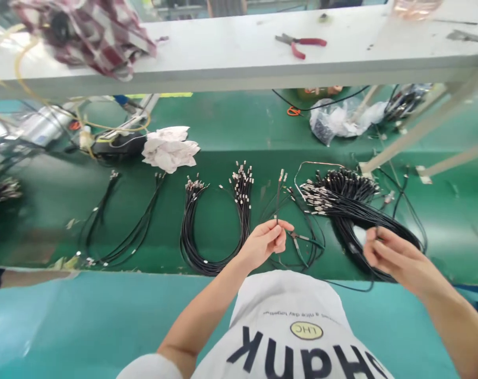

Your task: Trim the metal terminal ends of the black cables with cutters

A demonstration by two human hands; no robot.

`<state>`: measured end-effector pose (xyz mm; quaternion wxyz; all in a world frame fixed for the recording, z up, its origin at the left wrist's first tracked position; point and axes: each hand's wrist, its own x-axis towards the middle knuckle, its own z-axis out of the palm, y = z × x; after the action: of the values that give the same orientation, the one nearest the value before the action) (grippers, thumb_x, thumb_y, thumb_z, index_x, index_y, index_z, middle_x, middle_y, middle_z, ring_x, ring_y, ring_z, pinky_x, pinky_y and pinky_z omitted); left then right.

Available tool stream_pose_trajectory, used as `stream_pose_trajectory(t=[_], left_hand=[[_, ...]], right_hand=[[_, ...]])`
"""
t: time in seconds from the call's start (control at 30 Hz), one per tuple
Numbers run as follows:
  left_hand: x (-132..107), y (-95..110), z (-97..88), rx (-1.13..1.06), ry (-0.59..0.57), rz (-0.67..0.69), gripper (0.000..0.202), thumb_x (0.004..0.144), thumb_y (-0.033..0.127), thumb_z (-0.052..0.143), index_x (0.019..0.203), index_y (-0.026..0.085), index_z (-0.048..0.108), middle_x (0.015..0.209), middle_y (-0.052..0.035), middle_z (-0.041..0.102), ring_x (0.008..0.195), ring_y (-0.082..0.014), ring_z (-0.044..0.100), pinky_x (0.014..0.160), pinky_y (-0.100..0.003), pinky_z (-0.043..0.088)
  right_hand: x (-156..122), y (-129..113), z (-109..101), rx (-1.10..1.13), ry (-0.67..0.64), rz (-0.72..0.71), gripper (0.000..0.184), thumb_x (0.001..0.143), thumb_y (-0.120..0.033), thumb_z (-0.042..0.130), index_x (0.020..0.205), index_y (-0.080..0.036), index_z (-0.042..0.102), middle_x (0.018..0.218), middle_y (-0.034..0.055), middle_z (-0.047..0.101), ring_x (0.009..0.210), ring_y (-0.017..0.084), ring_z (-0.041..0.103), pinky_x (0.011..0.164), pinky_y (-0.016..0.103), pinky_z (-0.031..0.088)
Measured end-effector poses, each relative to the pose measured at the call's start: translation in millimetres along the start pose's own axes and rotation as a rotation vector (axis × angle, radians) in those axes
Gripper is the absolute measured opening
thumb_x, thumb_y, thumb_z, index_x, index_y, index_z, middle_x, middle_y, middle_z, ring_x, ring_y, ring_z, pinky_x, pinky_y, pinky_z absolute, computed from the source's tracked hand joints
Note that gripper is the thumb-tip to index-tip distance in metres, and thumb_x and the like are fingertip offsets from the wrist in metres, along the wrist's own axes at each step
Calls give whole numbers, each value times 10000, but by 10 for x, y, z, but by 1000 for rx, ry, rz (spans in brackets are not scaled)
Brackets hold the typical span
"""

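Note:
My left hand point(267, 239) pinches a thin black cable point(278, 197) that stands up from my fingers, its metal tips at the top. My right hand point(385, 253) is closed around strands of the big pile of black cables point(344, 197) on the right. Both hands hover over the near edge of the green belt point(231, 131). A looped bundle of black cables point(217, 221) with metal ends lies just left of my left hand.
Two thinner cable bunches point(120, 226) lie further left. A crumpled white cloth point(170, 148), clear plastic bags point(341, 121) and a machine with yellow tubing point(45, 126) sit at the back. Red-handled pliers point(300, 45) rest on the white shelf point(239, 52) above.

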<state>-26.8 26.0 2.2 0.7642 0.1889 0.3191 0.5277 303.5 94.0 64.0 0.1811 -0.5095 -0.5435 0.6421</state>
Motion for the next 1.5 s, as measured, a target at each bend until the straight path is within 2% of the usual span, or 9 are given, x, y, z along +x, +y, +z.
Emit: stream_pose_trajectory(t=[0.1, 0.23, 0.37, 0.7, 0.97, 1.1, 1.27, 1.4, 1.5], left_hand=[[-20, -43, 125, 18, -56, -69, 293, 959, 338, 658, 1104, 92, 723, 644, 17, 473, 525, -70, 383, 543, -260, 260], [-58, -85, 251, 14, -18, -52, 264, 971, 326, 638, 1094, 110, 731, 655, 21, 457, 531, -62, 376, 552, -255, 259], [-88, -86, 354, 8, 55, -28, 230, 961, 311, 647, 1052, 120, 738, 665, 15, 464, 553, -75, 424, 569, -256, 287], [-24, -100, 463, 29, 155, -46, 233, 848, 318, 779, 972, 125, 737, 648, 22, 493, 538, -68, 427, 558, -244, 309], [147, 6, 581, 30, 194, 54, 306, 837, 309, 798, 1047, 95, 738, 597, 73, 391, 464, -22, 305, 491, -214, 204], [180, 18, 572, 41, 226, 43, 288, 820, 319, 819, 969, 84, 746, 547, 87, 365, 438, -19, 297, 480, -213, 198], [179, 10, 555, -30, 154, -12, 315, 721, 287, 895, 753, 123, 628, 608, 67, 477, 424, -2, 311, 463, -209, 210], [195, -4, 579, -40, 217, 31, 410, 680, 266, 916, 717, 150, 525, 647, 72, 494, 427, 4, 331, 456, -198, 197], [209, -20, 596, -3, 294, 66, 397, 702, 273, 903, 731, 156, 525, 606, 85, 450, 429, -4, 344, 460, -191, 206]], right_hand=[[146, -123, 227, 110, -222, -66, 233, 982, -458, 591, 1067, -244, 551, 754, 25, 663, 545, 107, 483, 516, 275, 367], [282, -268, 522, 20, -325, -65, 279, 973, -456, 617, 1051, -188, 621, 774, 36, 724, 537, 78, 517, 534, 232, 403], [337, -216, 662, 8, -411, -67, 299, 985, -449, 587, 1068, -173, 667, 778, 25, 721, 564, 75, 514, 553, 220, 418], [349, -95, 616, -30, -537, -70, 306, 1051, -429, 450, 1094, -192, 640, 791, 8, 688, 588, 84, 427, 534, 230, 335], [412, 8, 652, 55, -719, -16, 383, 1033, -500, 473, 1068, -154, 635, 756, 10, 680, 527, 74, 322, 484, 243, 250], [449, 65, 670, 104, -781, -9, 398, 1022, -510, 497, 1058, -142, 644, 722, 4, 652, 554, 81, 366, 501, 237, 274], [480, 106, 655, 149, -889, -4, 429, 1016, -519, 509, 1053, -120, 663, 682, 1, 648, 523, 69, 355, 506, 230, 283], [457, 99, 681, 134, -859, -20, 457, 997, -547, 533, 1080, -120, 674, 665, -2, 648, 533, 73, 416, 507, 220, 304], [408, 72, 732, 106, -768, -40, 452, 1007, -549, 510, 1068, -130, 668, 640, -18, 636, 502, 64, 362, 482, 217, 272]])
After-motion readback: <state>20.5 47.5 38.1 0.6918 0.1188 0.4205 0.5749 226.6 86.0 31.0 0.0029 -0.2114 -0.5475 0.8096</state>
